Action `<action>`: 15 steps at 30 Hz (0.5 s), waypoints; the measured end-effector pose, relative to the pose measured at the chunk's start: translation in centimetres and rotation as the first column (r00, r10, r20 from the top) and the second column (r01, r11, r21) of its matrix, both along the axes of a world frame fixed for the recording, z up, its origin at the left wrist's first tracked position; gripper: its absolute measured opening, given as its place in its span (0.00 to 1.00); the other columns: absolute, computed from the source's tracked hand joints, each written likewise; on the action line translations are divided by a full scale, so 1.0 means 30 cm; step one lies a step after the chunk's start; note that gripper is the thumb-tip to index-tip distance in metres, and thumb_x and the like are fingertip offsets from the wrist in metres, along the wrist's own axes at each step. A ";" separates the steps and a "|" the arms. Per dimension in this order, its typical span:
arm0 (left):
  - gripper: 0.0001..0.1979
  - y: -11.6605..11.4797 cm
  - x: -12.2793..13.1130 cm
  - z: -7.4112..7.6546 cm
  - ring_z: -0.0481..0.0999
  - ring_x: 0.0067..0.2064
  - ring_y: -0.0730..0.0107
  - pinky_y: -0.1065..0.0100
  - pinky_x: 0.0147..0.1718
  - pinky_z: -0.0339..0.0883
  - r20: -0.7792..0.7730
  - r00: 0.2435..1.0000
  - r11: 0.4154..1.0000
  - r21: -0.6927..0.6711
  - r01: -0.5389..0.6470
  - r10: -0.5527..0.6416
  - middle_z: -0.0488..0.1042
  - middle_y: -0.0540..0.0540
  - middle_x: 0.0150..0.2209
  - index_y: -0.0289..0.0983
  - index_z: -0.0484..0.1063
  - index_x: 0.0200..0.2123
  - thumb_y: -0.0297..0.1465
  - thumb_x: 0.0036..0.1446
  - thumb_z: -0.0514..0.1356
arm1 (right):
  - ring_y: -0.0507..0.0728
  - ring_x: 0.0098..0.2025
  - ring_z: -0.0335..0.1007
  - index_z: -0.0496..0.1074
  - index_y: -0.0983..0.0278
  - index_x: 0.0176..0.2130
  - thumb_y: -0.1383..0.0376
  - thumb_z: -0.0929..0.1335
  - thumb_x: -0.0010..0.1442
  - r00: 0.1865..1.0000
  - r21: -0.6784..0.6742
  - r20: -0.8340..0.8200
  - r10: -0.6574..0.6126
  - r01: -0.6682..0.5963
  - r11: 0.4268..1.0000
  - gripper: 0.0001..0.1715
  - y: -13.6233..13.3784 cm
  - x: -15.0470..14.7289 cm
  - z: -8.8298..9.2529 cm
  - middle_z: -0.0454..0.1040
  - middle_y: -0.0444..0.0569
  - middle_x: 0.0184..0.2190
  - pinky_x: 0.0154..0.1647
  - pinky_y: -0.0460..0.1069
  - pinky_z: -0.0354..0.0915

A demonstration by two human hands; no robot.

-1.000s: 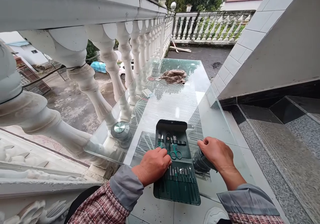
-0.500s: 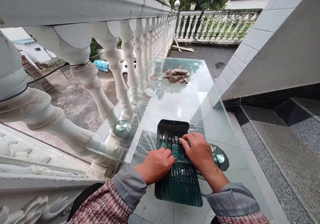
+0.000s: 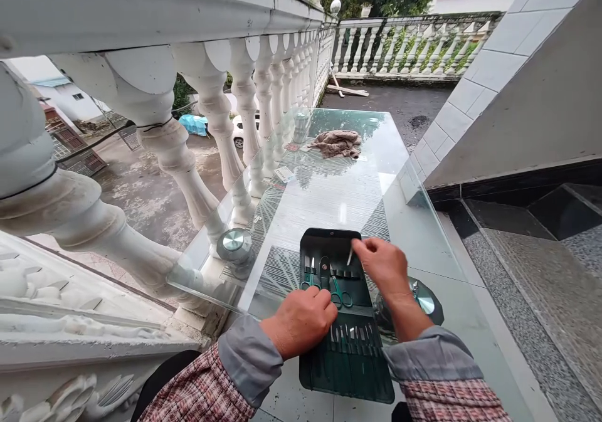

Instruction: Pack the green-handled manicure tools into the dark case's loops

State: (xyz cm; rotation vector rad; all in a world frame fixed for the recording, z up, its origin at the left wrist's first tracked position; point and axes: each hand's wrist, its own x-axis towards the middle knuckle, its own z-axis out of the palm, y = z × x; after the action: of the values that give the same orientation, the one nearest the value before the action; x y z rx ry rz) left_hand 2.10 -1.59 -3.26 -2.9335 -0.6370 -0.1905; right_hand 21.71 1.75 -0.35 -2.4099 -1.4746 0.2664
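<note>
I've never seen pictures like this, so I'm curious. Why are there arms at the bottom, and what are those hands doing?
One camera is worn on a person's head, so you see what that person sees when they look down. There is no machine here, just two bare hands. The right hand seems to pinch a small pale tool above an open dark manicure case. The left hand rests on the case, next to green-handled scissors. The case lies on a glass tabletop, with a crumpled brown cloth farther along. Beside the table runs a white railing.
</note>
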 end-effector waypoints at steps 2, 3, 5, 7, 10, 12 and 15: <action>0.05 -0.002 -0.002 0.002 0.67 0.30 0.67 0.67 0.22 0.59 -0.010 1.000 1.000 -0.008 -0.007 0.007 0.67 0.47 0.31 0.37 0.63 0.31 0.25 0.60 0.52 | 0.55 0.30 0.68 0.74 0.61 0.28 0.51 0.59 0.58 0.995 -0.014 -0.032 -0.095 0.095 0.995 0.23 -0.014 0.052 0.007 0.76 0.48 0.28 0.28 0.47 0.54; 0.05 -0.002 -0.003 0.003 0.67 0.30 0.66 0.67 0.22 0.59 -0.015 1.000 1.000 -0.012 -0.013 0.012 0.67 0.47 0.31 0.37 0.63 0.31 0.25 0.60 0.52 | 0.55 0.29 0.67 0.73 0.61 0.26 0.51 0.60 0.57 0.995 -0.073 -0.007 -0.096 0.095 0.993 0.22 -0.025 0.074 0.009 0.75 0.49 0.27 0.27 0.47 0.53; 0.05 -0.001 -0.004 0.002 0.67 0.30 0.66 0.67 0.22 0.59 -0.021 1.000 1.000 -0.022 -0.021 0.020 0.67 0.47 0.31 0.37 0.63 0.30 0.24 0.60 0.52 | 0.56 0.28 0.66 0.71 0.61 0.23 0.54 0.60 0.56 0.996 -0.198 0.055 -0.070 0.079 0.977 0.20 -0.050 0.107 0.006 0.74 0.50 0.25 0.26 0.48 0.51; 0.06 0.000 -0.004 0.000 0.67 0.30 0.67 0.67 0.22 0.59 -0.022 1.000 0.999 -0.029 -0.021 0.020 0.67 0.46 0.31 0.37 0.63 0.30 0.24 0.60 0.52 | 0.57 0.29 0.67 0.71 0.61 0.22 0.56 0.60 0.56 0.993 -0.264 0.115 -0.031 0.061 0.963 0.19 -0.077 0.129 -0.004 0.73 0.51 0.26 0.26 0.48 0.51; 0.06 0.002 -0.004 -0.004 0.67 0.31 0.67 0.68 0.23 0.59 -0.010 1.000 1.000 -0.025 -0.018 0.018 0.67 0.46 0.31 0.36 0.63 0.30 0.24 0.60 0.52 | 0.59 0.33 0.68 0.72 0.62 0.27 0.56 0.60 0.59 0.973 -0.172 0.230 0.007 0.034 0.985 0.18 -0.114 0.142 -0.027 0.74 0.52 0.31 0.26 0.49 0.50; 0.07 0.003 -0.006 -0.003 0.67 0.31 0.68 0.68 0.23 0.59 0.003 1.000 1.000 -0.020 -0.021 0.021 0.67 0.46 0.31 0.36 0.63 0.29 0.24 0.60 0.52 | 0.60 0.36 0.68 0.72 0.63 0.32 0.57 0.61 0.59 0.950 0.007 0.310 0.043 -0.048 0.999 0.15 -0.140 0.135 -0.044 0.74 0.53 0.33 0.27 0.49 0.52; 0.06 0.006 -0.010 0.000 0.67 0.31 0.68 0.68 0.23 0.60 0.016 1.000 1.000 -0.023 -0.019 0.020 0.67 0.47 0.30 0.37 0.63 0.29 0.25 0.60 0.52 | 0.57 0.36 0.66 0.70 0.63 0.32 0.60 0.63 0.61 0.917 0.256 0.323 0.236 -0.324 0.911 0.12 -0.184 0.088 -0.070 0.72 0.50 0.31 0.33 0.49 0.56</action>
State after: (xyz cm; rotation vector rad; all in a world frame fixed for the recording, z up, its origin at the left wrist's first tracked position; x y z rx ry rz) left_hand 1.80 -1.40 -3.25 -2.9488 -0.6743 -0.2069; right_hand 24.36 -3.77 -2.45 -2.0456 -1.8405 -0.2479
